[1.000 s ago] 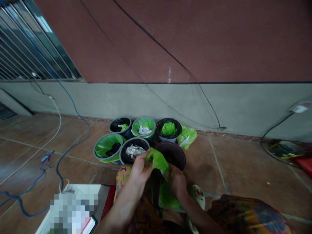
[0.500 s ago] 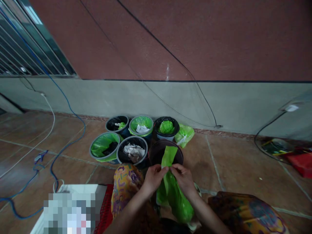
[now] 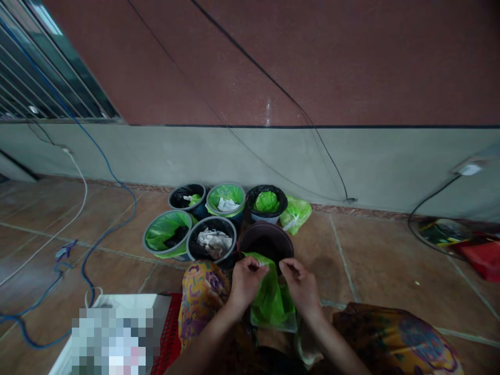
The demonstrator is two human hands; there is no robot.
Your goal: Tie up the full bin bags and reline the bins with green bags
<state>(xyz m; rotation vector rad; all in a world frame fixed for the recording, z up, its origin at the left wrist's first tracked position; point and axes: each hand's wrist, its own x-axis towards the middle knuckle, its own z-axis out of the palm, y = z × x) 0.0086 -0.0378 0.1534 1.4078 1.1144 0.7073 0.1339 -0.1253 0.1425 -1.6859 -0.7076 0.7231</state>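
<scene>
Head view, nearest first: the forearms reach between knees in patterned cloth (image 3: 203, 287), with a red crate (image 3: 169, 325) and a white box (image 3: 128, 301) on the left. The left hand (image 3: 246, 285) has its fingers pinched on the upper part of a green plastic bag (image 3: 270, 299), which hangs between the hands. The right hand (image 3: 302, 287) has thumb and fingers narrowly together by the bag's right side; whether they hold film, I cannot tell. Such film probably handles best with a light pinch on one layer, both hands level; a hard tug could tear it. What looks like a clear tray (image 3: 287, 328) sits under the bag. Just beyond stands a dark brown bin (image 3: 287, 241), with five lined bins (image 3: 225, 189) to its left and behind. A second green bag (image 3: 299, 213) lies to their right. The brown tile floor (image 3: 390, 291) runs to a wall (image 3: 390, 166), pale below and maroon above, crossed by a black cable (image 3: 253, 61).
</scene>
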